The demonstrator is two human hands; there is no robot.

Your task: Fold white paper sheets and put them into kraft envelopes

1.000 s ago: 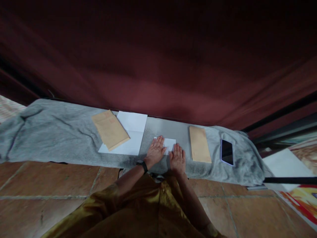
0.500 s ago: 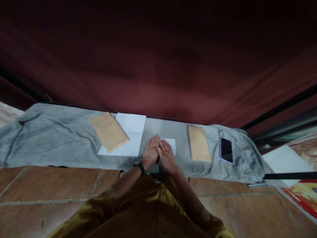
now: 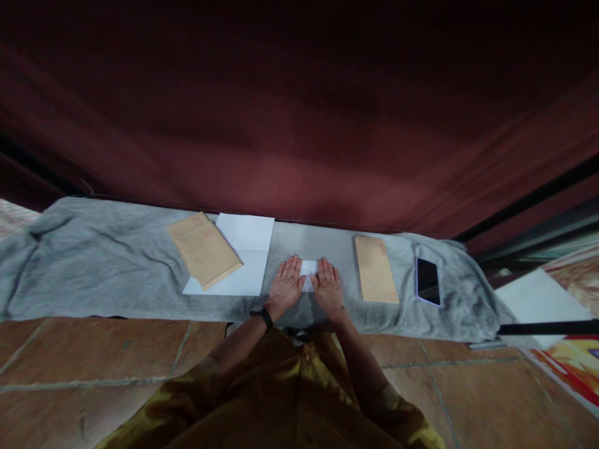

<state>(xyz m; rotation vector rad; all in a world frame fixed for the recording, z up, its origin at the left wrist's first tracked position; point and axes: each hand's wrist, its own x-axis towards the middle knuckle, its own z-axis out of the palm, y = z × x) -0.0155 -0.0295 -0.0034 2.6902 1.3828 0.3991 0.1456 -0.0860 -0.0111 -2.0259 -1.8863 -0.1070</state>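
Observation:
A small folded sheet of white paper [image 3: 308, 268] lies on the grey cloth, with both hands pressing flat on its two sides. My left hand [image 3: 286, 285], with a dark band at the wrist, rests on its left edge, fingers stretched out. On its right edge lies my right hand [image 3: 328, 288], also flat with the fingers straight. The middle strip of the paper shows between the hands; its side edges are hidden under them.
Brown envelopes [image 3: 204, 251] lie partly over larger white sheets [image 3: 253, 265] to the left. On the right are another stack of brown envelopes [image 3: 376, 269] and a phone [image 3: 427, 282]. The grey cloth [image 3: 116, 262] runs along a dark red curtain [image 3: 290, 181].
My right hand has slid to the right across the folded paper, away from my left hand. The left hand stays about where it was.

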